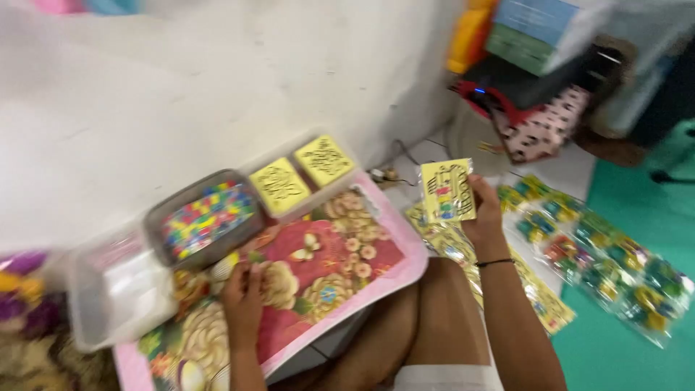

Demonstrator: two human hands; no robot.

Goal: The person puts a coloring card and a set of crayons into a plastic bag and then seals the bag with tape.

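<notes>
The left hand (242, 293) lies palm down on a floral board (347, 271) with a pink rim, fingers loosely curled toward a small pale piece (226, 266) at its fingertips; whether it pinches that piece or only touches it cannot be told through the blur. The board's near edge runs just below this hand and overhangs the person's bare knee (427, 311). Just beyond the fingertips sits a grey tray of many-coloured beads (205, 217), and to its right, farther from the hand, a clear tray holding two yellow cards (300, 175). To the hand's left stands an empty-looking white tub (119, 289), touching the board's left edge. The white wall (217, 87) rises close behind all three containers, so room ahead of this hand is tight; most of the board to its right is bare.

The right hand (483, 213) is raised well apart from the left, past the board's right edge, closed around the side of a yellow packet (447, 190) with coloured bits inside, thumb and fingers gripping it upright. A dark band (495, 262) circles the wrist. Below and to the right of this hand, a row of filled clear packets (608, 264) lies on the green floor (615, 355), with more yellow packets (536, 289) under the forearm.
</notes>
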